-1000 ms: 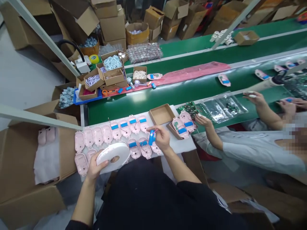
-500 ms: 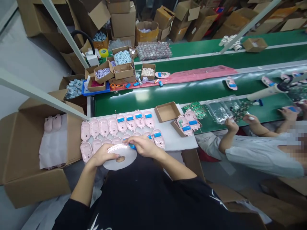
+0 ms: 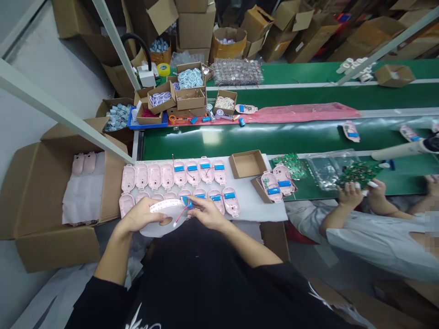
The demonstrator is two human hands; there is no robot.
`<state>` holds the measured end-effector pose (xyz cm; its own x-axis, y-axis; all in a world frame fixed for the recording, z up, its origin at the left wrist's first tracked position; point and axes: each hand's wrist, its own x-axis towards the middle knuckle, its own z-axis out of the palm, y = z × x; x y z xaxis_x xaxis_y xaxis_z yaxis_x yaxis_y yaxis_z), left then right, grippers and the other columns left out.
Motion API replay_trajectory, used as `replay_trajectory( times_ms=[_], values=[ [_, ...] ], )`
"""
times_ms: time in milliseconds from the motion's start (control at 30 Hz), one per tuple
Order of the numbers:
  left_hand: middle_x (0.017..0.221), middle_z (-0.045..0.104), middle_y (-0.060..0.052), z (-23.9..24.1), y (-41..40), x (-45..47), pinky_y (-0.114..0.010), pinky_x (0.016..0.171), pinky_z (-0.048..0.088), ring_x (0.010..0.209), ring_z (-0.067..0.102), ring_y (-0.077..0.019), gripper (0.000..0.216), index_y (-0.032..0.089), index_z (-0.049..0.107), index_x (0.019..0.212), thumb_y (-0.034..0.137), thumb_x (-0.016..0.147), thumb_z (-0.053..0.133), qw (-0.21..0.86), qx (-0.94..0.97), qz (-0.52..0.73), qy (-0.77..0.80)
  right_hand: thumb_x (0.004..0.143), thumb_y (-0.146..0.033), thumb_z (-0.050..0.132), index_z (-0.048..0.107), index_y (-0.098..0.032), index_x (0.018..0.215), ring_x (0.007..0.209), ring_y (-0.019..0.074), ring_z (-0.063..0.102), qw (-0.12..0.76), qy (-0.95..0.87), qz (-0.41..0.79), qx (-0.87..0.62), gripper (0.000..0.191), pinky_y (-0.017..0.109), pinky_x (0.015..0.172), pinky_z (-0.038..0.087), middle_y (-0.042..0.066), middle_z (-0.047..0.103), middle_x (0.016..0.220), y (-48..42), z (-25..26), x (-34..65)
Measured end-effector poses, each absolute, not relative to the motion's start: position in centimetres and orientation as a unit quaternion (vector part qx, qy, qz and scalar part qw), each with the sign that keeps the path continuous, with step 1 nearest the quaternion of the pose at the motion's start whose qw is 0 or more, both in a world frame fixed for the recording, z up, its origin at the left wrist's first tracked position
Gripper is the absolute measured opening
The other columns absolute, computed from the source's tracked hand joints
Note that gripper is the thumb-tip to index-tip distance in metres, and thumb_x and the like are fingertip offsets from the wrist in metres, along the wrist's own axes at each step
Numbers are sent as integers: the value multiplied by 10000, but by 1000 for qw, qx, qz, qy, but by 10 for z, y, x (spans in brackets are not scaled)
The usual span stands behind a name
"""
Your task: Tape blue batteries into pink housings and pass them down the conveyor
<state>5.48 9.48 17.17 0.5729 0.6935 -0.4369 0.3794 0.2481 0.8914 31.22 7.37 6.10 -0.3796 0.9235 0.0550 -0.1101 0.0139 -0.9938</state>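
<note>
My left hand [image 3: 142, 214] grips a white roll of stickers [image 3: 157, 228] by its edge, thumb on the flat face near the central hole. In my right hand [image 3: 207, 212], between thumb and fingers, is a blue battery [image 3: 187, 201] with a red wire and white plug hanging over the roll. Just beyond both hands lie two rows of pink plastic casings [image 3: 154, 175]. Those on the left are bare inside, while several on the right hold a blue battery [image 3: 206, 166]. My hands cover part of the nearer row.
An open carton [image 3: 248, 163] and a box with two pink casings [image 3: 274, 187] stand right of the rows. Green circuit boards [image 3: 291, 165] lie beyond. A co-worker's hands [image 3: 353, 192] are at the right. A large carton [image 3: 41, 183] stands left; a green conveyor [image 3: 260, 135] runs behind.
The battery has come away from the sticker roll's rim, and its wire and plug now show. My right hand has turned slightly. The view has shifted, so things sit farther right.
</note>
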Motion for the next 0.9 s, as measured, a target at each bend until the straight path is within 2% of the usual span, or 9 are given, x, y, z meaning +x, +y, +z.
replay_trajectory(
  times_ms=[67,167,333,433,533,667,767,900],
  values=[
    [709,658,-34,174,93,56,-256,633,426,658,554,-155,241,133,706,731,347,841,716,646,599,130,456,800,-467,829,711,-230,1319,1121,270,732,486,-461,651,-357,583,401,996,585,83,770,1205,67,43,300],
    [685,640,-26,175,92,60,-245,587,399,627,530,-142,280,133,680,695,380,820,725,647,590,135,463,732,-496,887,717,-217,1257,1107,282,734,528,-358,686,-349,619,428,1007,579,93,779,1161,56,30,287],
    [641,647,-18,169,88,72,-236,559,404,594,545,-141,255,144,676,636,349,781,722,618,601,120,493,710,-527,896,737,-212,1099,1133,297,716,590,-315,670,-322,526,449,979,597,99,785,1065,78,57,310],
    [618,666,-19,168,82,65,-231,510,393,554,553,-145,217,147,706,623,328,734,747,645,594,45,478,809,-552,800,702,-258,1176,1224,255,675,682,-283,596,-315,480,446,1047,571,72,750,1162,125,89,360],
    [686,720,-43,168,73,34,-247,541,457,610,622,-188,237,141,764,711,377,699,789,627,537,142,546,816,-477,811,617,-318,1306,1262,229,656,733,-271,556,-283,550,446,1075,557,45,711,1246,157,106,396],
    [725,757,-88,158,63,-13,-285,499,497,594,670,-248,417,111,808,832,414,553,875,570,393,322,646,699,-426,930,525,-368,1332,1192,239,701,653,-294,644,-271,753,433,988,609,23,719,1197,147,92,383],
    [707,754,-98,147,52,-29,-293,498,514,567,669,-246,443,97,807,818,383,491,894,563,325,382,657,691,-444,943,480,-364,1236,1115,246,740,610,-278,689,-273,719,432,909,640,12,729,1170,127,70,351],
    [673,744,-100,140,38,-32,-277,479,501,548,659,-232,427,92,800,771,367,458,894,564,284,401,664,668,-396,967,409,-328,1056,1076,252,759,587,-247,721,-273,684,414,884,642,12,765,1123,116,59,319]
  ],
)
